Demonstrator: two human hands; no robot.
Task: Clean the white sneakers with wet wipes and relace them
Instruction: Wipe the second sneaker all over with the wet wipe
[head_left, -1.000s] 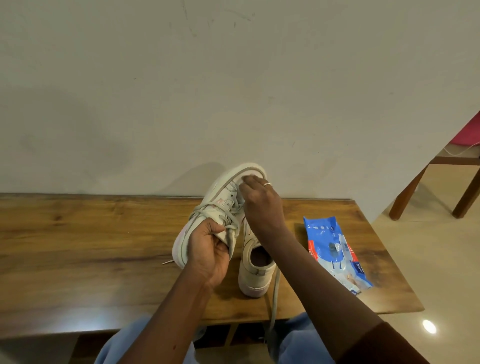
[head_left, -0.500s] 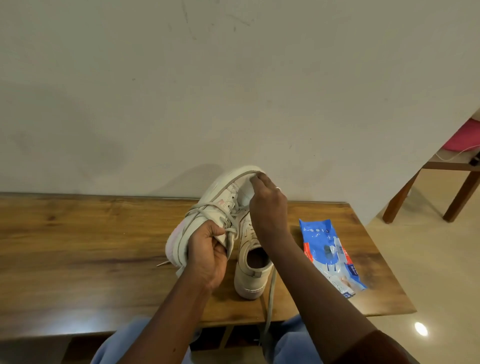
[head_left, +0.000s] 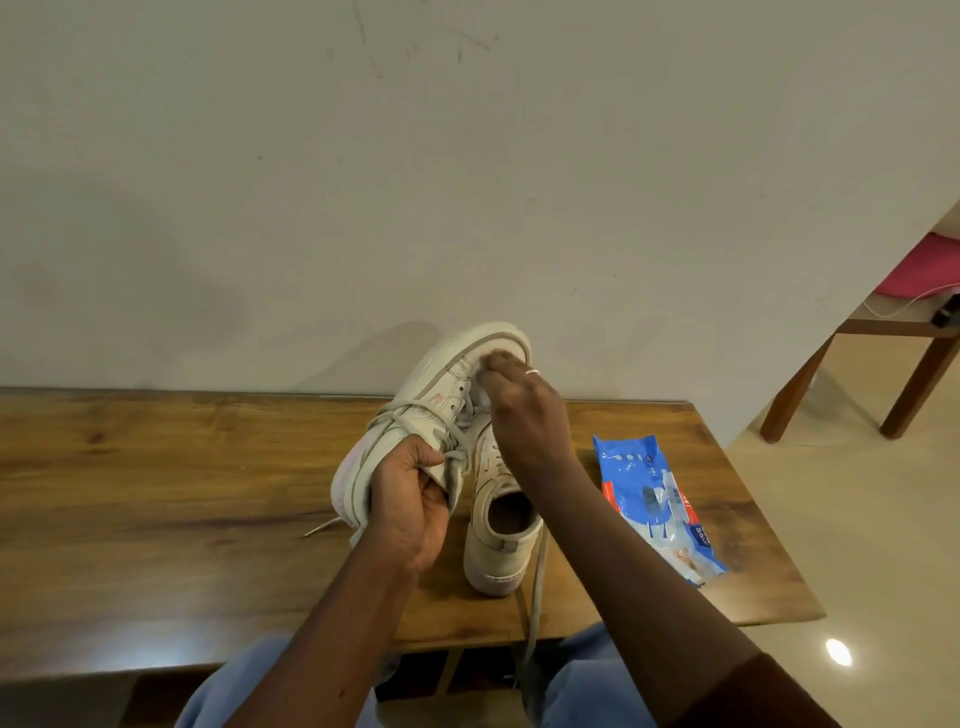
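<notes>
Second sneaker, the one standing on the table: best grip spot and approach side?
Take the standing sneaker at its heel collar, from above on the near side. It sits upright on the table, opening up, heel toward the person, so fingers can hook inside with the thumb on the heel. The right hand and forearm cover its toe end.

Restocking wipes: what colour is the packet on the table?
Blue packet, white and red accents; head view.

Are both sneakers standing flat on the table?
No: the left hand holds the tilted sneaker toe-up; only the second sneaker stands flat on the table.
</notes>
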